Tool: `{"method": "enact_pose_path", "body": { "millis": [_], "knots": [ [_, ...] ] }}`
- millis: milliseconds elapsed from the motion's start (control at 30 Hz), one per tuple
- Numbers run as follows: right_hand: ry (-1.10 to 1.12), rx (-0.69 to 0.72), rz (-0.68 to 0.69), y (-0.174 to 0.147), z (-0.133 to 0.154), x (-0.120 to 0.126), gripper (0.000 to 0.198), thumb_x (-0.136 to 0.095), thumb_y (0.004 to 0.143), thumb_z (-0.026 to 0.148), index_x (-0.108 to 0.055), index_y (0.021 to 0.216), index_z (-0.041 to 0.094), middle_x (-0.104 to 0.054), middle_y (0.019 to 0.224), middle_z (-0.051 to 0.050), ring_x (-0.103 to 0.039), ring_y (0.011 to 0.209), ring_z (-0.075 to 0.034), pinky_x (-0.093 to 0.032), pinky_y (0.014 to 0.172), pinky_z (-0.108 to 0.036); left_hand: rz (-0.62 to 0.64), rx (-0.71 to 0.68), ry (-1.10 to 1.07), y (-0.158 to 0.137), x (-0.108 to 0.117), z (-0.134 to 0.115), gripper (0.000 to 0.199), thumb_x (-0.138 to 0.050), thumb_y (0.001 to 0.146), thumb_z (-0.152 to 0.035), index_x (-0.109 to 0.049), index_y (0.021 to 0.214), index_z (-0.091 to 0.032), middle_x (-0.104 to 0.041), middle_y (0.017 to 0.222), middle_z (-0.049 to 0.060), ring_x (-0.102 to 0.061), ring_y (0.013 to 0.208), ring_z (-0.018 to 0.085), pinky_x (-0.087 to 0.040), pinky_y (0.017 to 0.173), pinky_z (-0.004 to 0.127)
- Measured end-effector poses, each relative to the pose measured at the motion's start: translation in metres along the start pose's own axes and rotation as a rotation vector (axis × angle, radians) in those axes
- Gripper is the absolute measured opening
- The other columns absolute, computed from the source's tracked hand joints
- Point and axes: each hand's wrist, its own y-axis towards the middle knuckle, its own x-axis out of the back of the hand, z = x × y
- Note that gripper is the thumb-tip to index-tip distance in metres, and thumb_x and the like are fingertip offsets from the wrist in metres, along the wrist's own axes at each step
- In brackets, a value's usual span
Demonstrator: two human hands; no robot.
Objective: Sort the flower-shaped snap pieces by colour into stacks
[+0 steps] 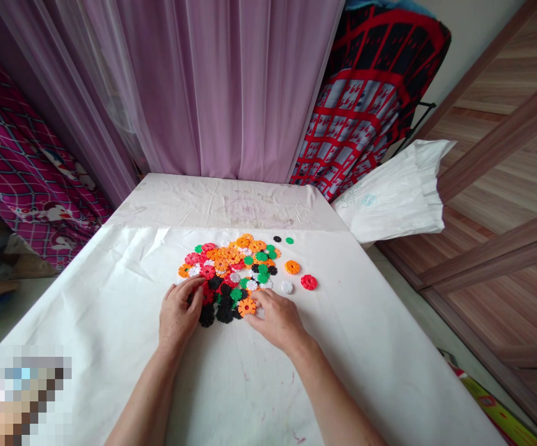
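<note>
A heap of notched plastic snowflake discs [222,263] in orange, red, black, green and white lies on the white-covered table [110,322]. At the near left edge of the heap, my left hand [179,313] has its fingers bent and its thumb drawn in close to them. Red and black discs touch its fingertips, and what lies between them is hidden. My right hand [275,316] is at the near right edge, its thumb and fingers closed on an orange snowflake disc [246,307]. Black discs [225,310] lie between the two hands.
Right of the heap lie a loose orange disc [292,267], a red disc [309,282] and a white disc [287,287]. A white bag [393,195] leans at the table's right edge. Purple curtains [222,87] hang behind; wooden panels [505,186] stand at right.
</note>
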Motion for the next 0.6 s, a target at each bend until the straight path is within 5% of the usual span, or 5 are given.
{"method": "enact_pose_path", "body": {
  "millis": [167, 600],
  "knots": [
    [-0.066, -0.001, 0.012, 0.000, 0.005, -0.009, 0.032, -0.067, 0.081, 0.033, -0.062, 0.111, 0.024, -0.066, 0.108, -0.006, -0.062, 0.099, -0.022, -0.046, 0.079, -0.030, -0.003, -0.006, 0.007, 0.000, 0.000, 0.000, 0.032, -0.046, 0.090, -0.042, -0.072, 0.102, -0.027, -0.075, 0.113, 0.003, -0.069, 0.103, 0.023, -0.046, 0.100, 0.042],
    [-0.015, 0.010, -0.015, 0.002, 0.006, -0.018, 0.031, -0.063, 0.082, 0.026, -0.062, 0.112, 0.023, -0.065, 0.112, -0.006, -0.061, 0.106, -0.022, -0.047, 0.088, -0.032, 0.006, 0.009, -0.002, 0.000, 0.000, -0.001, 0.032, -0.046, 0.089, -0.042, -0.071, 0.102, -0.027, -0.075, 0.115, 0.003, -0.068, 0.108, 0.024, -0.042, 0.105, 0.044]
  ]
}}
